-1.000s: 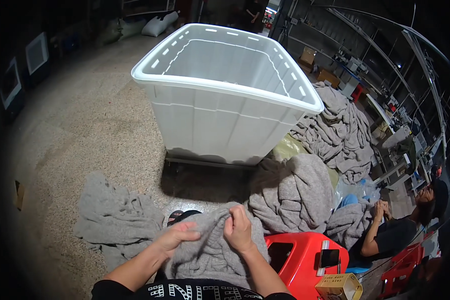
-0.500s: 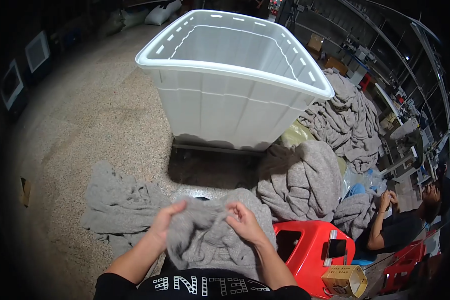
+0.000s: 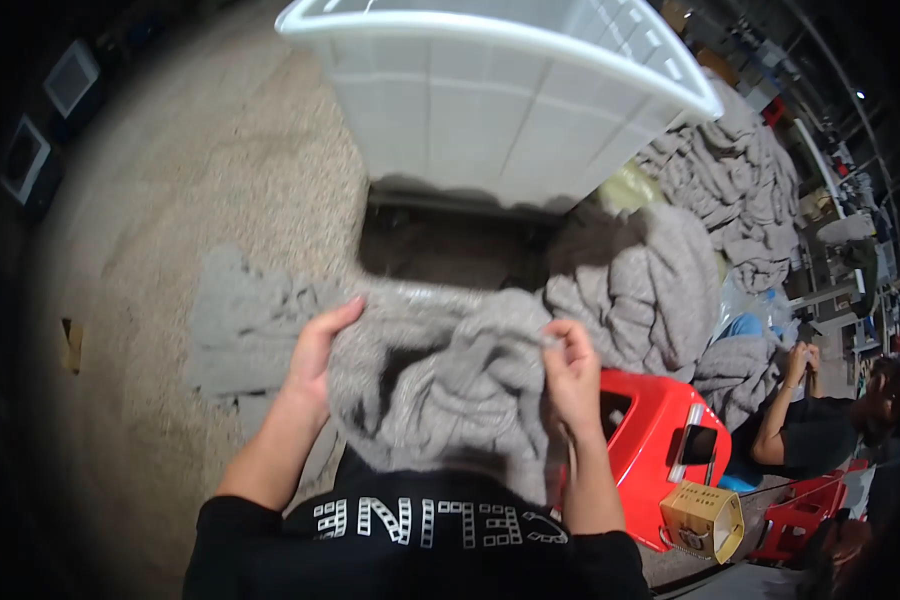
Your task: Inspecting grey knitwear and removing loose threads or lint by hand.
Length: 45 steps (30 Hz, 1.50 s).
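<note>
A piece of grey knitted fabric point(image 3: 460, 385), perhaps a garment, is stretched out in front of my body, bunched in the middle with a dark fold at its left. My left hand point(image 3: 315, 355) grips its left edge, thumb pointing up. At the opposite edge my right hand point(image 3: 572, 375) pinches the knit between thumb and curled fingers. Another grey knitted piece point(image 3: 245, 325) lies spread on the floor beyond my left forearm. To the right, a large heap of the same grey knit point(image 3: 640, 290) bulges close to my right hand.
A big white plastic bin point(image 3: 470, 110) stands ahead on a dark base. At my right are a red stool point(image 3: 650, 440) with a dark phone-like object on top and a yellow box point(image 3: 703, 520). Farther right sits another person point(image 3: 795, 425) near more piled knit point(image 3: 735, 190).
My hands have moved apart and the fabric is now pulled wider between them. The view has tipped downward, so the bin sits higher in the picture.
</note>
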Tool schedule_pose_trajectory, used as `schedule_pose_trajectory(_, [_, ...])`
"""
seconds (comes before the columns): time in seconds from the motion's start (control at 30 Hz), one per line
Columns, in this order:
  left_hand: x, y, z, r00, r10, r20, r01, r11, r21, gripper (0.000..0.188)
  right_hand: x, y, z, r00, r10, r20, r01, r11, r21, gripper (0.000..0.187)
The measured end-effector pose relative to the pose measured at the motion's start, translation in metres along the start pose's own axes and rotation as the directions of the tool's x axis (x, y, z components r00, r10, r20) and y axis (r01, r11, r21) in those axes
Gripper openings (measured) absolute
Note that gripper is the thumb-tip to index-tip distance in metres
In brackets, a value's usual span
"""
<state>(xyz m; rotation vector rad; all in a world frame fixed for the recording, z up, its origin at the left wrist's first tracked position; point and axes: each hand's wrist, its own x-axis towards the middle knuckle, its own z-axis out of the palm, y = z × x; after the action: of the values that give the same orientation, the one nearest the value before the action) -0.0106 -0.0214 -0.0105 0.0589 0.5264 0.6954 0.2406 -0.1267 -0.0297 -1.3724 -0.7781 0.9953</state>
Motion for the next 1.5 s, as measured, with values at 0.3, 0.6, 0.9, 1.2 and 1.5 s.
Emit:
schedule_pose_trajectory(0.3, [-0.008,-0.03,0.043,0.925,0.302,0.232,-0.352,0.445,0.823,0.005,-0.028,-0.044,0.056,0.57,-0.606,0.555,0.814,0.509,-0.281,0.024])
schedule_pose_trajectory(0.6, [-0.01,-0.044,0.04,0.989,0.089,0.119,-0.144,0.767,0.626,0.012,-0.02,-0.032,0.057,0.517,-0.733,0.443,0.848,0.369,-0.38,0.025])
schedule_pose_trajectory(0.9, [-0.014,-0.043,0.04,0.981,0.157,0.113,-0.191,0.709,0.679,0.014,-0.024,-0.026,0.059,0.514,-0.743,0.427,0.841,0.341,-0.419,0.026])
schedule_pose_trajectory(1.2, [-0.004,-0.044,0.021,0.779,0.33,0.532,-0.574,0.037,0.818,0.014,-0.03,-0.017,0.059,0.553,-0.716,0.425,0.807,0.336,-0.485,0.029])
schedule_pose_trajectory(1.5, [-0.012,-0.026,0.02,0.8,0.071,0.595,-0.597,0.002,0.802,0.02,-0.026,-0.045,0.051,0.721,-0.487,0.493,0.677,0.645,-0.353,0.025])
